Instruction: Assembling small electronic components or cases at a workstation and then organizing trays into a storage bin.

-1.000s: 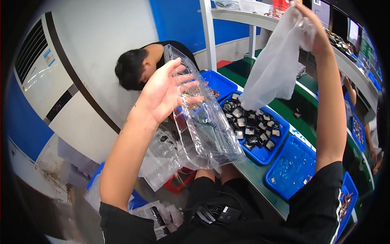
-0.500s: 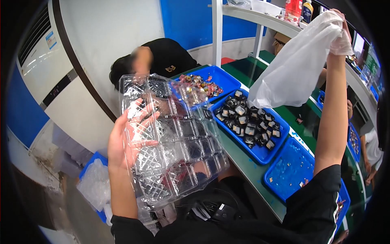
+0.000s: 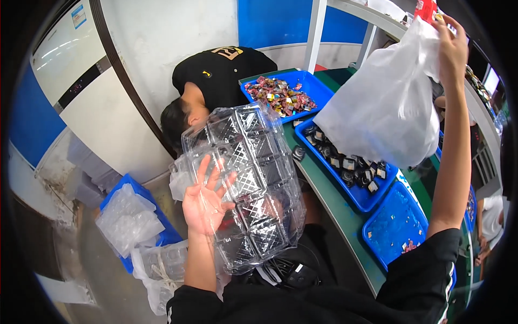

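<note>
My right hand [image 3: 453, 51] is raised at the upper right, its fingers closed on the top of a white translucent plastic bag [image 3: 383, 108]. The bag hangs bulging over the blue bins. My left hand [image 3: 206, 208] has its palm up and its fingers spread against the lower left part of a clear plastic compartment tray [image 3: 253, 178]. Several such layers may be stacked. The tray tilts above my lap, and glare crosses the fingertips. Below the bag, a blue bin [image 3: 362, 202] holds small black parts [image 3: 348, 164], partly hidden by the bag.
A blue bin [image 3: 318, 89] of small colourful wrapped pieces [image 3: 280, 97] stands at the far end of the green table [image 3: 324, 197]. Nearer stands a blue tray [image 3: 391, 229] with scraps. Another person [image 3: 216, 81] bends beyond the table. On the floor, a blue crate [image 3: 168, 229] holds clear plastic.
The white bag has swung lower and opened out, covering more of the black parts. The clear tray has shifted right over my left hand, whose fingers are spread wider. The other person has bent lower.
</note>
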Demonstrator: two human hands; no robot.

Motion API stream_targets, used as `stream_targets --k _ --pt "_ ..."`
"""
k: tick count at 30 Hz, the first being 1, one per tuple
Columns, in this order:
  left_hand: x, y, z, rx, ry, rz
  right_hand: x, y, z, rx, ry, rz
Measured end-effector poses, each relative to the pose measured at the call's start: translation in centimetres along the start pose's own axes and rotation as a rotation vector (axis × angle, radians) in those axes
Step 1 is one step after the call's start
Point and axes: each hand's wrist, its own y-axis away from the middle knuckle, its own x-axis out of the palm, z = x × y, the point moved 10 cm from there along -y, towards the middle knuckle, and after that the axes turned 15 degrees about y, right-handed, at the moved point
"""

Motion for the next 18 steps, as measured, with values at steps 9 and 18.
stream_targets --k 9,18 --pt "-8.1 3.2 -0.8 0.085 0.145 -0.124 -1.7 14.5 3.5 0.666 -0.146 0.623" --pt "-8.9 10.2 -2.6 0.236 -0.105 -0.205 3.0 29.7 17.5 0.962 -1.098 0.620"
